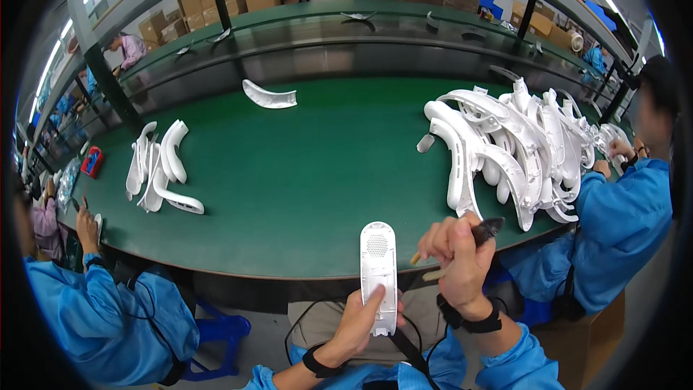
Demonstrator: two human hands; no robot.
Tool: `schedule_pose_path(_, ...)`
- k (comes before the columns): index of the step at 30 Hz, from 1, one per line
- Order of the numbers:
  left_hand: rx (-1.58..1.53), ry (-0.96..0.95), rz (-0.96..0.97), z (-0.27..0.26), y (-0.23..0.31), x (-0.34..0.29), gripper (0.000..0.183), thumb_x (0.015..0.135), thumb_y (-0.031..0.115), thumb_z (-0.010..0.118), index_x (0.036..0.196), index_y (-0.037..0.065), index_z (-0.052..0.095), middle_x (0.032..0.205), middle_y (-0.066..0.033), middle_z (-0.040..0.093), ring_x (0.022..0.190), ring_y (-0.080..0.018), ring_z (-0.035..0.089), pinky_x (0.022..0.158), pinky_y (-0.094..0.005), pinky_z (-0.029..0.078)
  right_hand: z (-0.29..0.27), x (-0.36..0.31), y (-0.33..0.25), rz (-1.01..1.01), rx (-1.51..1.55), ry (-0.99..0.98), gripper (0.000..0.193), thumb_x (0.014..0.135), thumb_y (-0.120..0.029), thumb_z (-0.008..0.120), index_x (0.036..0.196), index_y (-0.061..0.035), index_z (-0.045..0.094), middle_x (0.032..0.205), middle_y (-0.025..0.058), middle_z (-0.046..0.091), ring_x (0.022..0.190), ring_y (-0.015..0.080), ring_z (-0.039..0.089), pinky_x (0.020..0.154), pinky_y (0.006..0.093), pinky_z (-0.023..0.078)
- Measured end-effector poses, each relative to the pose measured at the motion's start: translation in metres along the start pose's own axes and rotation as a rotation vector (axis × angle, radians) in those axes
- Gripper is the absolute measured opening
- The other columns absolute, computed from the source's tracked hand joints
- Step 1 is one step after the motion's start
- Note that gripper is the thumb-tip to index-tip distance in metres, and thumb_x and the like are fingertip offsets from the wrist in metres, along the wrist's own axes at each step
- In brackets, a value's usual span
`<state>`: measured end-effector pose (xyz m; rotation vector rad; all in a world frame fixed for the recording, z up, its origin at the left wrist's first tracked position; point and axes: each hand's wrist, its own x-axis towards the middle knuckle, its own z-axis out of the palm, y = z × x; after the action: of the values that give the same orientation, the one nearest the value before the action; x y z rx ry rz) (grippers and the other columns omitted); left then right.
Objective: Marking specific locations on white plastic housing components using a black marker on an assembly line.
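Observation:
My left hand (359,321) grips the lower part of a long white plastic shell (377,245), thumb across its inner face. The shell stands upright in front of me at the table's near edge, its rounded top patterned with small holes. To its right, my right hand (458,256) is closed around a brush (489,230); dark bristles point up and right, and light wooden ends stick out on the left of the fist. Shell and brush are apart. Both wrists wear black bands.
A big heap of curved white shells (527,144) covers the right of the green table (303,173). Several more shells (155,166) lie at left, and a single one (268,95) lies farther back. Co-workers in blue sit at left (101,318) and right (621,217).

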<state>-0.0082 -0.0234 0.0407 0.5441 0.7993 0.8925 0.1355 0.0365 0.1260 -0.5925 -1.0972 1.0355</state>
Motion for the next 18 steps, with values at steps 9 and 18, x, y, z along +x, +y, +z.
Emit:
schedule_pose_path(9, 0.201, 0.223, 0.15, 0.002, -0.01, 0.013, 0.04, 0.099, 0.033, 0.037, 0.09, -0.002, 0.054, 0.061, -0.0079, 0.057, 0.044, -0.0137, 0.054, 0.041, -0.0265, 0.044, 0.023, -0.024, 0.035, -0.011, -0.121, -0.04, 0.032, 0.097, -0.018, 0.041, 0.068, -0.0065, 0.032, 0.055, 0.0039, 0.037, 0.049, 0.0129, 0.035, 0.05, 0.0316, 0.037)
schedule_pose_path(18, 0.303, 0.225, 0.233, -0.003, -0.016, 0.015, 0.042, 0.099, 0.035, 0.037, 0.085, -0.001, 0.054, 0.057, -0.005, 0.055, 0.043, -0.0119, 0.052, 0.039, -0.0259, 0.039, 0.031, -0.024, 0.039, -0.016, -0.232, -0.096, 0.03, 0.097, -0.016, 0.039, 0.07, -0.0047, 0.034, 0.056, 0.0039, 0.038, 0.051, 0.0126, 0.037, 0.052, 0.0316, 0.039)
